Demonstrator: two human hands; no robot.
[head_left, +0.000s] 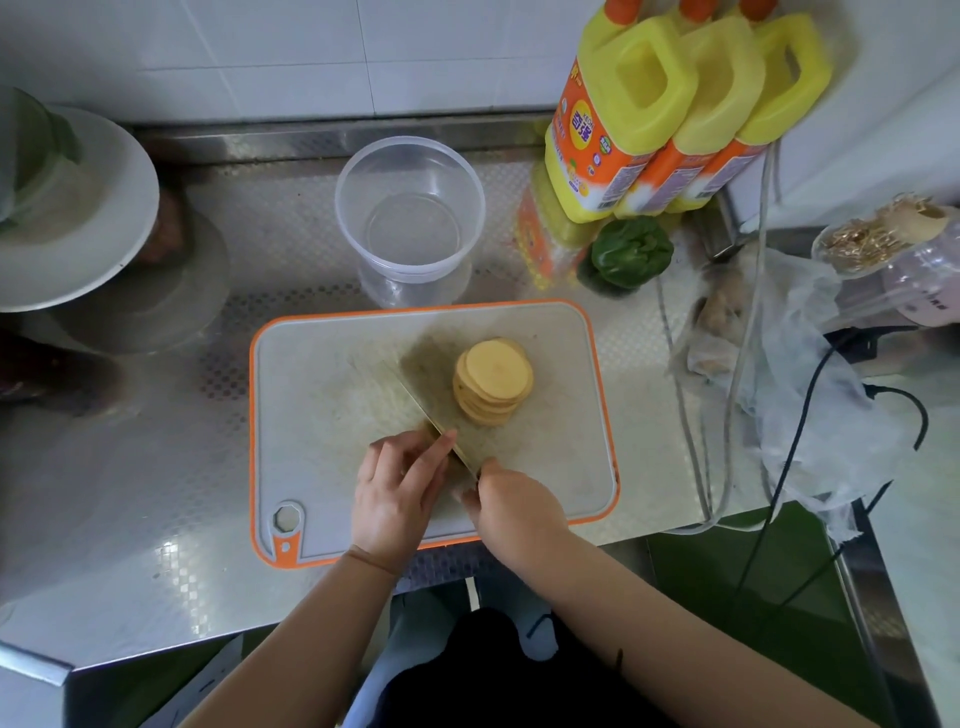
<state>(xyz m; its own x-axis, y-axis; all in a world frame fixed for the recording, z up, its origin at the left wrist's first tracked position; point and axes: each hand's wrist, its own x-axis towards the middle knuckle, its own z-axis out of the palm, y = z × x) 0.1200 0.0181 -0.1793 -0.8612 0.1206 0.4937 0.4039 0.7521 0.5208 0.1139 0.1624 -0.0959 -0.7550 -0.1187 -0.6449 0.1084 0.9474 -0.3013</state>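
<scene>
The handle of the knife (435, 400) is lying hidden inside the right hand (511, 499), whose grip is wrapping fully round it, while the broad blade is showing only as a blurred, reflective slab. The left hand (400, 493) is resting its fingers on the blade's back edge; whether that grip is pinching it, I cannot tell. Round, pale-yellow potato slices (493, 382) are sitting stacked at centre frame, just right of the blade, on the orange-rimmed cutting board (322, 415) on the dimpled steel bench (156, 467).

Clear tub (410, 228); yellow bottles (670, 114); green pepper (631, 252)
</scene>
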